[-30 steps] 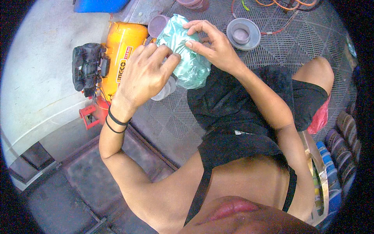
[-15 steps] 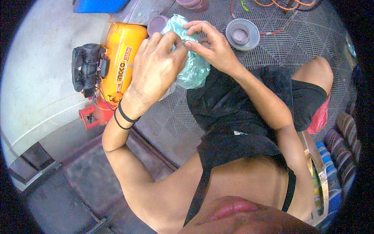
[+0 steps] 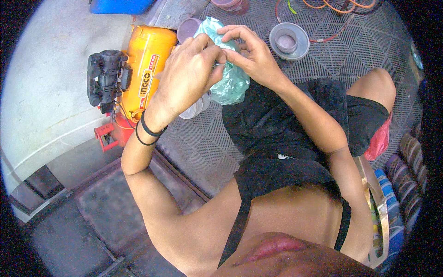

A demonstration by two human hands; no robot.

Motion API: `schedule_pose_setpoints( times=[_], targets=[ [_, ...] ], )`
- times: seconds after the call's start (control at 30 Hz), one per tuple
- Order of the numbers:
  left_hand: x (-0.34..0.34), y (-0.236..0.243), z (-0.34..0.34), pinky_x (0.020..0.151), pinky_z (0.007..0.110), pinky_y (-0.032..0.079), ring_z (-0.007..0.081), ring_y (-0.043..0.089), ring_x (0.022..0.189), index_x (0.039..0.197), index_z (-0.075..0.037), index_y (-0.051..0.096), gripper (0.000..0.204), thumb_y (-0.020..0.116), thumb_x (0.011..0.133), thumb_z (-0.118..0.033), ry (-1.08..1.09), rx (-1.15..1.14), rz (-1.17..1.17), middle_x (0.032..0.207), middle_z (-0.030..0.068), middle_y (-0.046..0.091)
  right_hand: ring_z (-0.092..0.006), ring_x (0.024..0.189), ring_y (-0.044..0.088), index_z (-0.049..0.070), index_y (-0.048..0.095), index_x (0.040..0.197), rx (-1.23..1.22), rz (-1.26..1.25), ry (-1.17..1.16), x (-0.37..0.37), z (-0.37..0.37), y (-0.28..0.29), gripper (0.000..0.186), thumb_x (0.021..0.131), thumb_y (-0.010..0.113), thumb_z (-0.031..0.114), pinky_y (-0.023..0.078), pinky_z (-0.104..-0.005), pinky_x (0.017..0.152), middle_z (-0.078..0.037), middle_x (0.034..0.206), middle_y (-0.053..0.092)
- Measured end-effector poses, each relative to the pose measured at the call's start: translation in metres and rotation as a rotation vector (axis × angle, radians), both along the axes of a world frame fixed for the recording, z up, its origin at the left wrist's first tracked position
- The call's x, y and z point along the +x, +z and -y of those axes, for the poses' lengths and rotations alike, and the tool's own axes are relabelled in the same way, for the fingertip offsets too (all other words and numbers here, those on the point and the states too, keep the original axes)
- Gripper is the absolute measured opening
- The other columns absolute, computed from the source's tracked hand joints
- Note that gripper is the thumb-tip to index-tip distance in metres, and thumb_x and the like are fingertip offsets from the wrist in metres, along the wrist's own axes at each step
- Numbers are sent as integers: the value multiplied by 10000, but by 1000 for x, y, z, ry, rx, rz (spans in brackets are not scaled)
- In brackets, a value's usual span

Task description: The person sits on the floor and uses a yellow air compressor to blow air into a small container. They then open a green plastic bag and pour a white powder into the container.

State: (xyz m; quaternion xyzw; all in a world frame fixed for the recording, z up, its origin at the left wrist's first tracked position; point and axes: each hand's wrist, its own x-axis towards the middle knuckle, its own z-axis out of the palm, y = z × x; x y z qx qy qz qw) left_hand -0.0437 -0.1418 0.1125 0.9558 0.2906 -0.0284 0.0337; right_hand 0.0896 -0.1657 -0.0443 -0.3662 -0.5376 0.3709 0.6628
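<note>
A crinkled, pale green see-through plastic bag (image 3: 232, 88) hangs between my hands, above the floor and beside my black-clad lap. My left hand (image 3: 191, 74) is closed in a pinch at the bag's upper part, and its knuckles hide much of the grip. On the other side my right hand (image 3: 254, 57) holds the bag with curved fingers, its thumb tip meeting my left fingertips. What the bag contains, if anything, I cannot make out. Just beyond the left knuckles stands a round tub with a purplish top (image 3: 188, 30). Pale round containers (image 3: 196, 108) show partly under my left wrist.
To the left stand a yellow air compressor (image 3: 148, 69) with a black motor and a red metal piece (image 3: 110, 134). A grey dish with a cup (image 3: 289, 41) sits on the grated floor mat (image 3: 332, 60). Orange hoses (image 3: 353, 5) lie far right; several rolls (image 3: 404, 180) stand near right.
My left hand has turned slightly, its fingertips rising towards my right thumb. More of the pale containers shows under the wrist. The right hand and the bag stay nearly in place.
</note>
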Motion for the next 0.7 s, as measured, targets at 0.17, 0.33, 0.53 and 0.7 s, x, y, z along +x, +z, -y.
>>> schedule_pose_setpoints(
  times=[0.17, 0.33, 0.53, 0.7],
  targets=[
    [2, -1, -1, 760, 437, 470, 304, 576, 872, 851, -74, 644, 166, 713, 712, -130, 15, 2, -3, 889, 104, 568, -172, 1156, 538, 67, 560, 1080, -10, 60, 32, 3, 1, 1, 231, 873, 659, 88, 501, -291, 830, -69, 1286, 546],
    [8, 3, 6, 755, 440, 467, 310, 578, 882, 862, -69, 636, 180, 712, 717, -145, 38, 58, -74, 881, 120, 565, -295, 1136, 567, 78, 579, 1016, 11, -18, -23, -1, -1, 0, 271, 800, 698, 190, 418, -407, 969, -90, 1180, 620],
    [3, -1, 4, 766, 454, 449, 348, 558, 873, 916, -48, 611, 199, 703, 764, -136, 66, -73, -71, 867, 141, 546, -301, 1127, 571, 65, 575, 1005, 16, -10, -33, -1, 0, 0, 261, 800, 693, 177, 425, -408, 973, -98, 1169, 622],
    [3, -3, 4, 773, 449, 454, 352, 568, 894, 910, -46, 609, 193, 700, 763, -133, 93, -66, -89, 875, 141, 555, -299, 1129, 572, 62, 573, 1007, 4, -33, -17, -1, 1, -1, 265, 803, 695, 179, 433, -406, 967, -101, 1163, 624]
  ],
)
